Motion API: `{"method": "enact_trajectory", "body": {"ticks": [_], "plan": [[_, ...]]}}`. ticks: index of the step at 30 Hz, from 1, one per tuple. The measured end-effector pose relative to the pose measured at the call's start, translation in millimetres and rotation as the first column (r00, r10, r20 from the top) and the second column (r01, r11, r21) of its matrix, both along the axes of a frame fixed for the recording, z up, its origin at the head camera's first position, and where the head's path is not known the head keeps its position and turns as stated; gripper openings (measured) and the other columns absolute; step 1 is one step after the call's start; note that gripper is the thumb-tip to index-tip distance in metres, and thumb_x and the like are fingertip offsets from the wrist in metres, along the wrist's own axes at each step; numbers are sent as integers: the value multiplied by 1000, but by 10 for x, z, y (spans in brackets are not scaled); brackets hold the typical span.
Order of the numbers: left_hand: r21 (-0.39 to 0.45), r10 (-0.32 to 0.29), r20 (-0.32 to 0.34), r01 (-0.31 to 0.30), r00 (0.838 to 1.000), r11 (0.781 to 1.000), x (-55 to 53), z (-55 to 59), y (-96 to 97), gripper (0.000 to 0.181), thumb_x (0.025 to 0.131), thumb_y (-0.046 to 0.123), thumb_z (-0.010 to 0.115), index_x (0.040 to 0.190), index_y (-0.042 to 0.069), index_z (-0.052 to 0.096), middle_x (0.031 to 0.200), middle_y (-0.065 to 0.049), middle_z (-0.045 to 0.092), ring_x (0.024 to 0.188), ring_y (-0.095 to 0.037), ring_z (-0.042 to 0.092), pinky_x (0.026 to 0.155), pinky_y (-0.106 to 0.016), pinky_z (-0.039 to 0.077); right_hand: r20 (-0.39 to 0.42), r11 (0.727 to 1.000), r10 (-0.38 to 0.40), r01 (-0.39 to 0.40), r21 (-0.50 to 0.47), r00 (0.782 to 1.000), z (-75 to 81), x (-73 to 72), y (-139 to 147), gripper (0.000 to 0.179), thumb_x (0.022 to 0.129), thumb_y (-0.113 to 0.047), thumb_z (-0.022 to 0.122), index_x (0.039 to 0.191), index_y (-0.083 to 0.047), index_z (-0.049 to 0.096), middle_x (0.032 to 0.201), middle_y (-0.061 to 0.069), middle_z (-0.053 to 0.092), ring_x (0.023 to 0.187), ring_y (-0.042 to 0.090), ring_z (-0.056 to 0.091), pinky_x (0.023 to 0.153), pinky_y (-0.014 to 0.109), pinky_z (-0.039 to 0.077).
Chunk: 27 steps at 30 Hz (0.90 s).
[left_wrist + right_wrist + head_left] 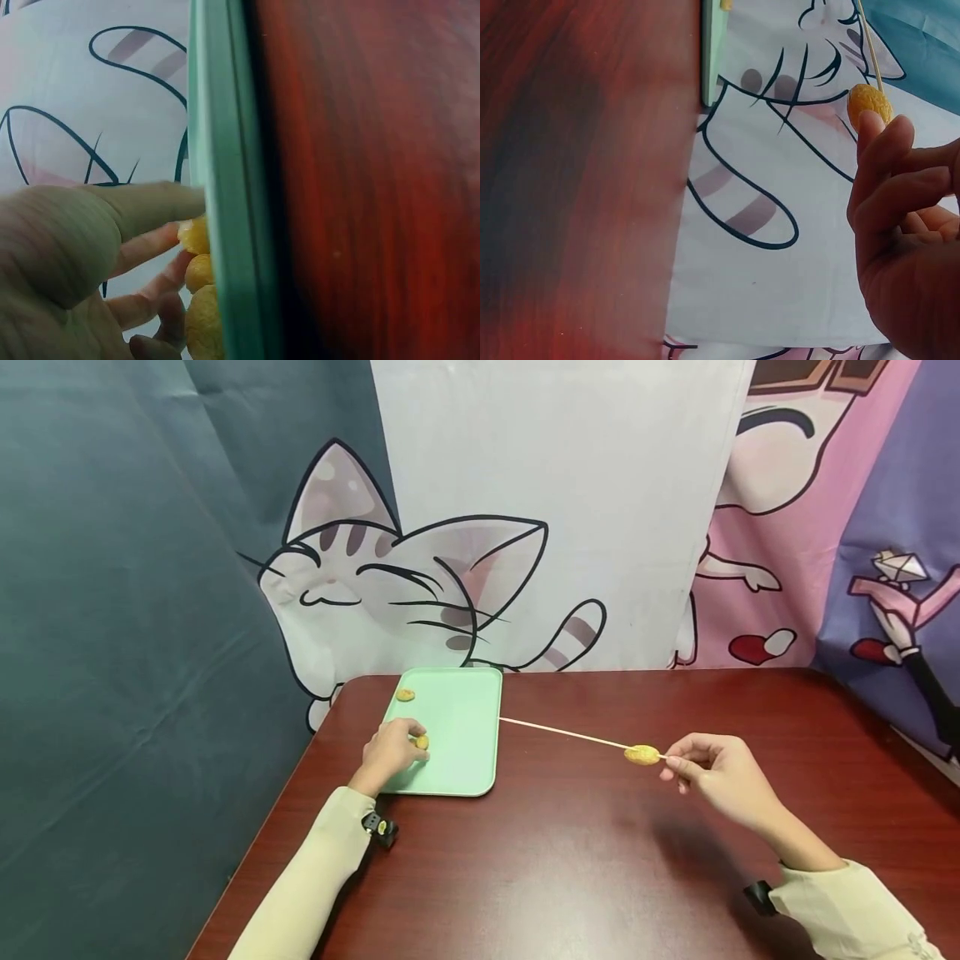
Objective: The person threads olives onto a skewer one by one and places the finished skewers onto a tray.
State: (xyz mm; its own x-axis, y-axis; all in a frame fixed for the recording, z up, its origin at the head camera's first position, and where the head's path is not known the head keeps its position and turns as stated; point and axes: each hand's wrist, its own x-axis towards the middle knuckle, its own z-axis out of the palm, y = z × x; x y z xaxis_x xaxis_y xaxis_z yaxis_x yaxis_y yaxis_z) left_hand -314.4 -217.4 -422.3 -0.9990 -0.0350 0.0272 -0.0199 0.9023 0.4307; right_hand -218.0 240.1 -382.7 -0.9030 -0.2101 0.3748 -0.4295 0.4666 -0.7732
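My right hand (723, 777) pinches one end of a long, thin wooden skewer (562, 732) above the table. A yellow oval puffed food piece (642, 755) is threaded on it close to my fingertips; in the right wrist view this piece (869, 105) sits just beyond them. The skewer's far end points left to the tray's edge. Over the light green tray (461, 727), my left hand (390, 750) holds a yellow puffed piece (422, 742) between thumb and fingers. Another piece (405, 695) lies at the tray's far left. Several pieces (204, 322) show in the left wrist view, partly behind the rim.
The tray lies on a dark red-brown wooden table (570, 852), towards its far left. A printed cloth with a cartoon cat (375, 585) hangs behind the table's far edge. Dark wrist devices (381, 828) are worn at both cuffs.
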Motion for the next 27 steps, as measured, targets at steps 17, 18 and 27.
{"method": "enact_trajectory", "body": {"ticks": [17,18,27], "plan": [[-88,-2,-71,-4,997,996,-42,-27,131,30,80,35,82,103,17,71,103,-1,72,95,-24,64,74,-51,51,2,1000,-1,1,15,1000,-28,25,114,5,89,8,67,87,4,67,67,-3,69,51,14,57,42,23,44],[-94,0,-72,-7,997,996,-46,-29,134,30,80,36,82,102,18,71,102,-1,71,95,-24,64,73,-51,51,4,1000,-1,1,15,1000,-33,30,121,5,88,8,67,87,4,67,67,-4,69,51,14,57,42,23,44],[-82,-27,-68,21,997,996,-35,-56,159,32,80,34,78,107,17,73,100,2,73,94,-22,66,78,-47,53,40,1000,6,-6,6,999,-71,45,139,6,89,7,67,87,2,67,68,0,69,51,13,57,42,23,43]]}}
